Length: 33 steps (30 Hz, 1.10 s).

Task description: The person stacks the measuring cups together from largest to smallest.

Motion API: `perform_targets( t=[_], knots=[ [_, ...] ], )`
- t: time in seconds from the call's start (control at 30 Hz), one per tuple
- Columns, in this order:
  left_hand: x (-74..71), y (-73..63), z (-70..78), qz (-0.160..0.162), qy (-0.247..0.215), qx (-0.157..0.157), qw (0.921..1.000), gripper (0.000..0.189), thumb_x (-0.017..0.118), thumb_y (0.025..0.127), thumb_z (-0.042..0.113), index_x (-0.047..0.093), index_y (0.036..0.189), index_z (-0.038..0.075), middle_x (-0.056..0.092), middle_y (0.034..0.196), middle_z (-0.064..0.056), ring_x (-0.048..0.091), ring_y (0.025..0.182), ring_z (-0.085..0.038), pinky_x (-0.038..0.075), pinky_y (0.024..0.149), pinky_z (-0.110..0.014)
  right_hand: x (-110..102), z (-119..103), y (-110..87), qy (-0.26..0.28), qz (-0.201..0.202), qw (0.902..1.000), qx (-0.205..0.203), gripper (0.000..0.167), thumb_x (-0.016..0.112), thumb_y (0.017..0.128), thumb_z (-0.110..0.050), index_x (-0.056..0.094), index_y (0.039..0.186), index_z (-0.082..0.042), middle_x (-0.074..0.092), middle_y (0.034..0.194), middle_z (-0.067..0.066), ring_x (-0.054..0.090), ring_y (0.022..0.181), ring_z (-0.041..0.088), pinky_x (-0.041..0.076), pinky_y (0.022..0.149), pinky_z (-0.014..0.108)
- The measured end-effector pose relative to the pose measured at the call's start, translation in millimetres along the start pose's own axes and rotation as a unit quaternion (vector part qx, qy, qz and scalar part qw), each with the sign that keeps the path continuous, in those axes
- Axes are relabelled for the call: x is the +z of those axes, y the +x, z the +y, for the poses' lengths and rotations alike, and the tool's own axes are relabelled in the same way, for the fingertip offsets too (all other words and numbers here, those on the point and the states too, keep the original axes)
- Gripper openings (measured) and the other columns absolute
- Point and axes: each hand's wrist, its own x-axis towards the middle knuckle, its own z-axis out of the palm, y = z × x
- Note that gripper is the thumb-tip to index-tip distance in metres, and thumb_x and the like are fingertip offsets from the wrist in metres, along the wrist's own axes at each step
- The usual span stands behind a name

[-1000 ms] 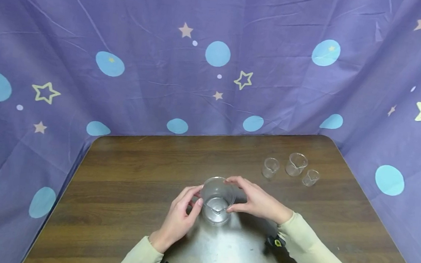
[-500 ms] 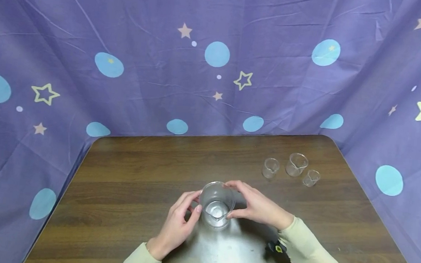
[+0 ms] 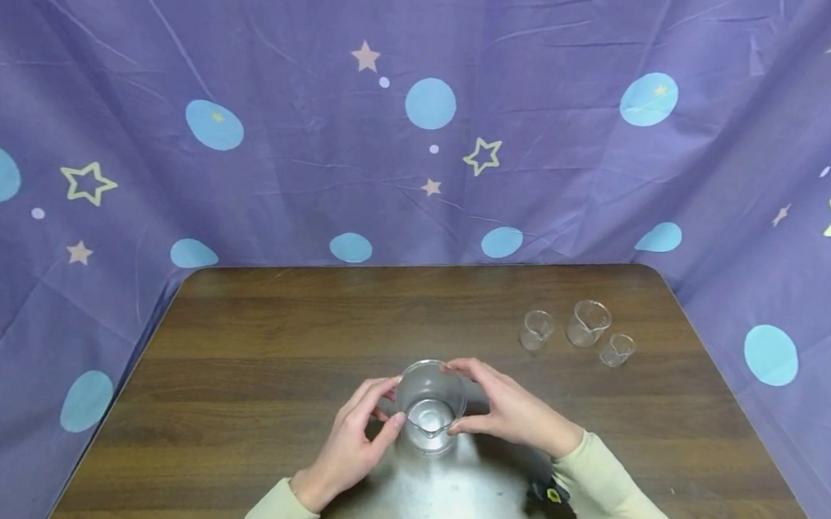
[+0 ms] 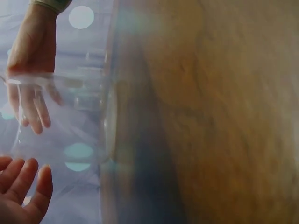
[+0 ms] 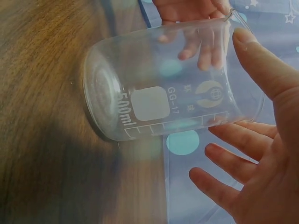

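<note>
I see the left hand (image 3: 351, 443) and right hand (image 3: 517, 404) curl spread fingers round the big beaker (image 3: 431, 397) at nine and three o'clock, presumably balancing its broad wall

Catching a fierce white glare on the tabletop (image 3: 243, 360), down near the bottom of the head view! Lit softly and evenly across the purple curtain (image 3: 283, 157). Falling into dark shadow alongside the right sleeve (image 3: 639, 506). Over to the left wrist now: hazy, badly blurred, smeared. Far crisper at the right wrist, shadowed toward the lower left, glinting off the beaker (image 5: 156, 79) at base and spout.
</note>
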Motion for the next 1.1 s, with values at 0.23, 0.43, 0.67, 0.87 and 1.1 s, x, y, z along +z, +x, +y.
perform_targets(
  t=[0.23, 0.43, 0.67, 0.87, 1.1],
  knots=[
    [-3.7, 2.6, -8.3, -0.056, -0.024, -0.05, 0.9969, 0.073, 0.091, 0.081, 0.021, 0.055, 0.143, 0.007, 0.062, 0.129, -0.01, 0.06, 0.112, -0.02, 0.061, 0.075, -0.035, 0, 3, -0.6, 0.007, 0.001, 1.0, -0.004, 0.079, 0.089, 0.083, -0.034, 0.049, 0.145, -0.006, 0.062, 0.143, 0.009, 0.058, 0.134, 0.029, 0.048, 0.112, 0.049],
    [-2.4, 8.3, -13.6, -0.076, -0.024, -0.054, 0.9954, 0.084, 0.095, 0.075, 0.023, 0.053, 0.147, 0.011, 0.059, 0.131, -0.008, 0.058, 0.109, -0.018, 0.06, 0.077, -0.035, 2, 5, -0.7, 0.009, -0.001, 0.9999, -0.005, 0.078, 0.088, 0.083, -0.033, 0.049, 0.145, -0.006, 0.062, 0.144, 0.008, 0.058, 0.134, 0.028, 0.047, 0.112, 0.049],
    [-1.5, 17.0, -16.7, -0.094, -0.031, -0.052, 0.9938, 0.088, 0.097, 0.072, 0.024, 0.054, 0.147, 0.009, 0.057, 0.137, -0.008, 0.058, 0.109, -0.02, 0.059, 0.078, -0.036, 2, 6, 0.1, 0.012, -0.001, 0.9999, -0.006, 0.077, 0.088, 0.084, -0.033, 0.049, 0.145, -0.008, 0.062, 0.144, 0.006, 0.058, 0.134, 0.028, 0.048, 0.111, 0.049],
    [-1.3, 22.1, -20.2, -0.111, -0.033, -0.044, 0.9922, 0.087, 0.096, 0.072, 0.026, 0.054, 0.147, 0.007, 0.059, 0.138, -0.01, 0.06, 0.111, -0.027, 0.055, 0.083, -0.028, 2, 7, 0.2, 0.019, -0.003, 0.9998, -0.003, 0.076, 0.089, 0.083, -0.032, 0.049, 0.144, -0.009, 0.063, 0.143, 0.006, 0.059, 0.133, 0.027, 0.049, 0.111, 0.048],
    [-2.2, 25.1, -22.4, -0.145, -0.047, -0.068, 0.986, 0.09, 0.094, 0.075, 0.029, 0.05, 0.152, 0.016, 0.058, 0.142, -0.006, 0.059, 0.121, -0.025, 0.054, 0.096, -0.032, 2, 8, 0.9, 0.026, -0.006, 0.9996, -0.004, 0.076, 0.089, 0.083, -0.032, 0.05, 0.144, -0.01, 0.063, 0.143, 0.006, 0.059, 0.132, 0.028, 0.049, 0.111, 0.049]
  ],
)
